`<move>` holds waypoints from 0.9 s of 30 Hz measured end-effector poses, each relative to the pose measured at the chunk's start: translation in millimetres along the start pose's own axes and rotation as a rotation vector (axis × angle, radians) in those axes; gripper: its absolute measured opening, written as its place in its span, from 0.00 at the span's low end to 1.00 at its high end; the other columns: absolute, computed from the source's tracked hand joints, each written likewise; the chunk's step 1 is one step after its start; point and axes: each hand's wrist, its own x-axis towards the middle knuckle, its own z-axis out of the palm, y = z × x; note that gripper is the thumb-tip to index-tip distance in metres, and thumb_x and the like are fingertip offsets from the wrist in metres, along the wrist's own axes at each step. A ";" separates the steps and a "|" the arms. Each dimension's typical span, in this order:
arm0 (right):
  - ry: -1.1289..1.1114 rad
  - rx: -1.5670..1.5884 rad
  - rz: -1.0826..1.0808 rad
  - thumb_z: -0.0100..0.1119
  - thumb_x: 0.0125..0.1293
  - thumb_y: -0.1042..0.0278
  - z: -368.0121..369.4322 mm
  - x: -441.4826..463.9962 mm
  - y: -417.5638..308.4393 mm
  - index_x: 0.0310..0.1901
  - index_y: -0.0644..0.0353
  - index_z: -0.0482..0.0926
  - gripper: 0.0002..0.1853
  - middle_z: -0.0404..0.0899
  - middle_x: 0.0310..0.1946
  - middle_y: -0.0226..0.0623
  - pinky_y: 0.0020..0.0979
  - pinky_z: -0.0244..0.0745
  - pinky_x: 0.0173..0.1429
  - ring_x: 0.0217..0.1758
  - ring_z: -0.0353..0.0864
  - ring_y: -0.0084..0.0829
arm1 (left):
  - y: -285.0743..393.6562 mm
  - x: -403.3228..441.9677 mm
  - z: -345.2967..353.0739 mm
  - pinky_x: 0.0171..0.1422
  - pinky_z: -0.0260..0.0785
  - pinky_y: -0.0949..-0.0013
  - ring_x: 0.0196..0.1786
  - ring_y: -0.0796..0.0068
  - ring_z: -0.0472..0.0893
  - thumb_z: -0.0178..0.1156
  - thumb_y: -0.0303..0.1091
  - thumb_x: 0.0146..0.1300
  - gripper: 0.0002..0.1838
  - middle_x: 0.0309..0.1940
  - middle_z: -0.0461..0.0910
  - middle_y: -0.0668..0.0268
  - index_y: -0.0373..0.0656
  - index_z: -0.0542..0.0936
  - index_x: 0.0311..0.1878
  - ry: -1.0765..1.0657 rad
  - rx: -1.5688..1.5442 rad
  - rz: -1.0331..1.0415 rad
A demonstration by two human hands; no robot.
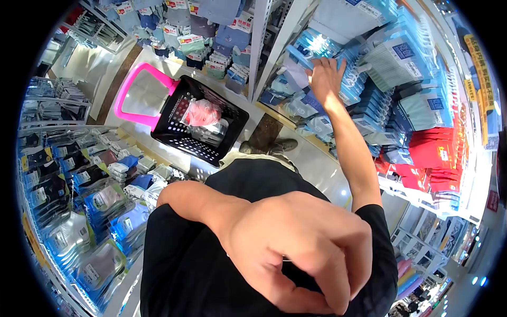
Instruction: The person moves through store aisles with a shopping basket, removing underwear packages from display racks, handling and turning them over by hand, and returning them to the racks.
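My right hand [326, 83] reaches up to the rack, its fingers spread over light-blue hanging packs [351, 71]. The fingertips seem to touch the packs, though the contact is hard to make out under the glare. Close to the camera, my left hand [303, 245] is bent across my chest with its fingers curled in, thumb near the fingertips. What it holds, if anything, is hidden. Around the right hand hang several more packaged garments on white plastic hangers, including pale-green ones [396, 61] with blue labels.
A black shopping basket [193, 140] with a pink handle [120, 95] stands on the floor, holding a pink-red package [202, 112]. Red garments [433, 150] hang farther right. Packaged goods [105, 206] fill the left display. Folded garments [206, 31] hang at the back.
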 end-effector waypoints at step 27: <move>0.124 2.214 0.815 0.53 0.72 0.74 -75.1 -105.5 5.3 0.65 0.56 0.69 0.21 0.78 0.55 0.42 0.39 0.76 0.62 0.59 0.79 0.36 | -143.0 -132.7 -182.9 0.64 0.66 0.68 0.64 0.75 0.70 0.65 0.44 0.67 0.35 0.64 0.70 0.65 0.41 0.64 0.72 0.810 0.289 -0.621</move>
